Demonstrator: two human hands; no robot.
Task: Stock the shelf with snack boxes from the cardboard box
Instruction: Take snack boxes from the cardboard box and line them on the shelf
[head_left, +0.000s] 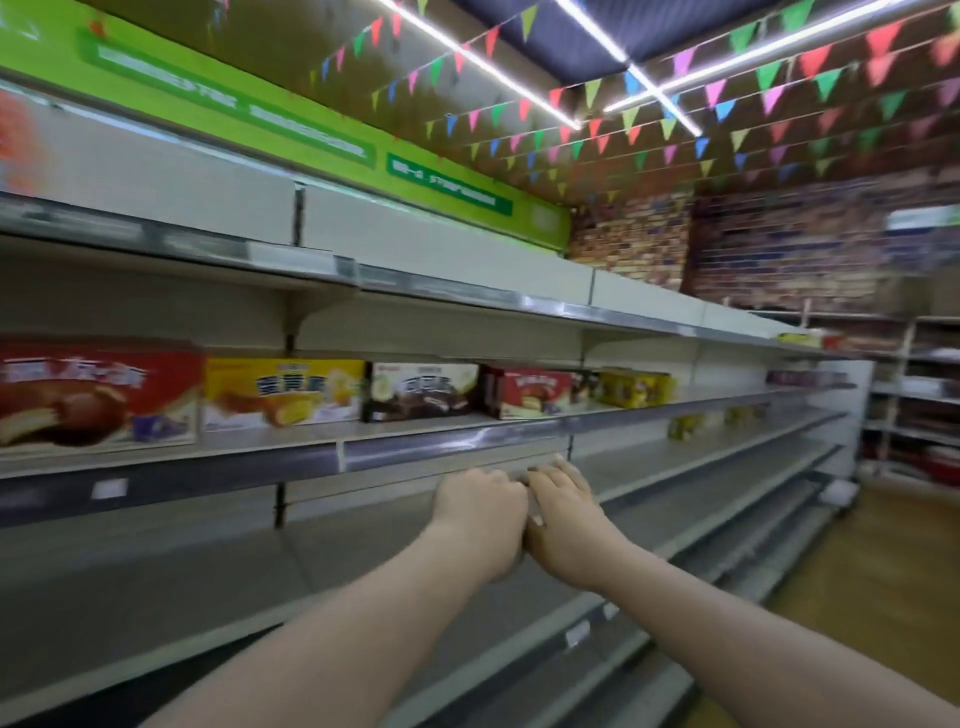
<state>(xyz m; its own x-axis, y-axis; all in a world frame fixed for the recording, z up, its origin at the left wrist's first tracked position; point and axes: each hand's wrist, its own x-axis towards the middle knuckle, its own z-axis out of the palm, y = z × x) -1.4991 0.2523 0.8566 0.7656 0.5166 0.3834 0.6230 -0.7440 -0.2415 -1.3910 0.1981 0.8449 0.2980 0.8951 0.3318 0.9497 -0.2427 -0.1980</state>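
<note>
Reaching w/ left hand (480, 512) & right hand (563, 512) pressed together under the shelf (447, 449) edge — prob. carrying something between them; grip hidden, can't tell.

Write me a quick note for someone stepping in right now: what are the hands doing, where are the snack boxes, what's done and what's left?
Left hand and right hand: together, knuckles up, just below the stocked shelf's edge; no box visible in them, grip unclear.
Done: red box, yellow box, dark box, another red box and a gold box stand in a row there.
Left: shelf space to the right and the lower shelves. Cardboard box isn't in view.
</note>
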